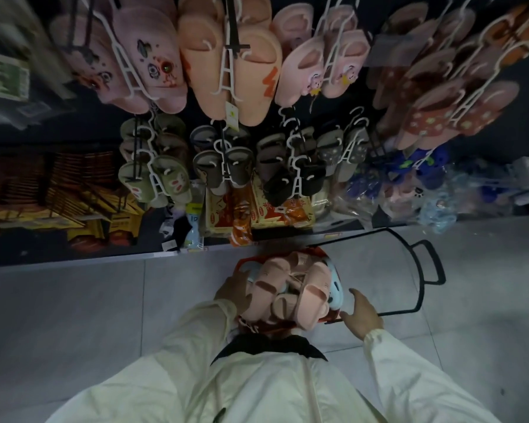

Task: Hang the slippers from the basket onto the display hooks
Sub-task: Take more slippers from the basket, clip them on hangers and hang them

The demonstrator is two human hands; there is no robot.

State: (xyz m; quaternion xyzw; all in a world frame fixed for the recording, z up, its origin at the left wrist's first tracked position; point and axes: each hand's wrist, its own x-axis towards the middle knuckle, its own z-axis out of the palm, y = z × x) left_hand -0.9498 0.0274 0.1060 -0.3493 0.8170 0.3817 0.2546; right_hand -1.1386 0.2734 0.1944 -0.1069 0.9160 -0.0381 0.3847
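Basket (241, 264) with a red rim sits on the grey tile floor (74, 315) just in front of the person, right below the display wall. Its black wire handle (422, 270) is swung out to the right and lies low over the floor. The basket is piled full with pink slippers (287, 288), all still inside it, plus one white and pale blue slipper (336, 290) at the right edge. Left hand (232, 293) is at the left side of the pile, fingers bent down onto a pink slipper and touching it; cannot tell if they actually grasp it or just rest there. Right hand (362, 314) is beside the basket's right rim, fingers spread and released, holding nothing, close to the white and blue slipper and over the near end of the handle. Both arms are in cream sleeves (196, 346). Display hooks (233, 35) are black and stick out from the dark wall above, already loaded with pairs on white hangers (226, 71). Top row: pink cartoon pair (153, 59), peach pair (251, 74), pink pair with small charms (303, 71), red dotted pairs (434, 120). Lower row: green pair (168, 178), grey pair (235, 166), black pair (312, 178). Orange and yellow packets (257, 212) stand on the shelf under the lower row. Left part of the view is blurred.
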